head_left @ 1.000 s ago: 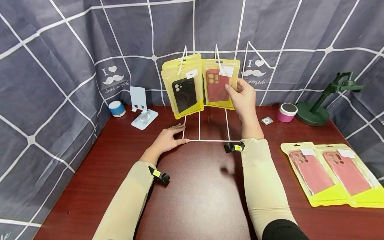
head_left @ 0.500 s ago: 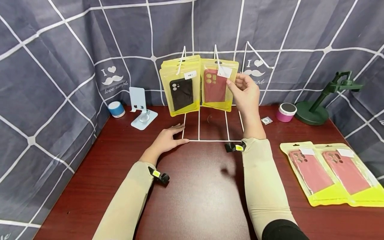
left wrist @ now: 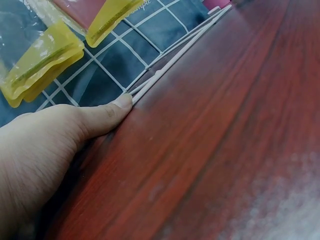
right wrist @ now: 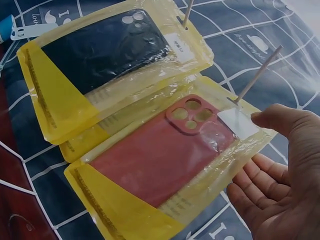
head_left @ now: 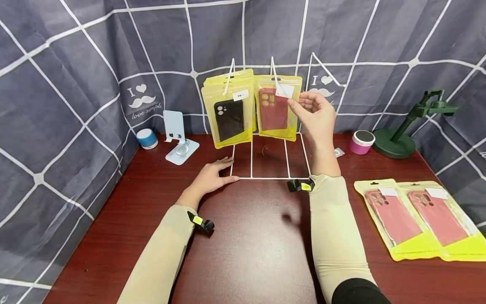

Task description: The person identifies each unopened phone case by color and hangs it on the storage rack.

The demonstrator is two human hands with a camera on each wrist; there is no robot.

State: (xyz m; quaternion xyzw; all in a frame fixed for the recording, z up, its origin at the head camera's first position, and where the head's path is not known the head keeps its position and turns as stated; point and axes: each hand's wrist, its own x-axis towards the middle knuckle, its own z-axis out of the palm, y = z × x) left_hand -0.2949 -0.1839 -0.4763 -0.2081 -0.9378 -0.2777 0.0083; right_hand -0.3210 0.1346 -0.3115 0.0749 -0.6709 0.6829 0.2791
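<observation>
A clear-and-yellow bag with a red phone case (head_left: 274, 112) hangs from the middle hook of a white wire rack (head_left: 275, 178). My right hand (head_left: 318, 118) is at its right edge. In the right wrist view the thumb lies by the white label (right wrist: 239, 123), the other fingers loosely bent below the bag's edge and apart from the thumb. Left of it, a bag with a black phone case (head_left: 229, 120) hangs in front of more yellow packaging. My left hand (head_left: 209, 178) lies at the rack's lower left corner, its thumb (left wrist: 107, 117) extended against the base wire.
Two more bagged red phone cases (head_left: 395, 219) lie on the table's right side. A bare hook (head_left: 328, 69) sticks out at the rack's right. Behind stand a blue speaker (head_left: 147, 138), a phone stand (head_left: 181, 145), a pink speaker (head_left: 362, 142) and a green stand (head_left: 396, 141).
My right hand has shifted right and slightly up along the bag's edge, its thumb and fingers spreading apart. The hanging bags swung slightly left. My left hand stays put.
</observation>
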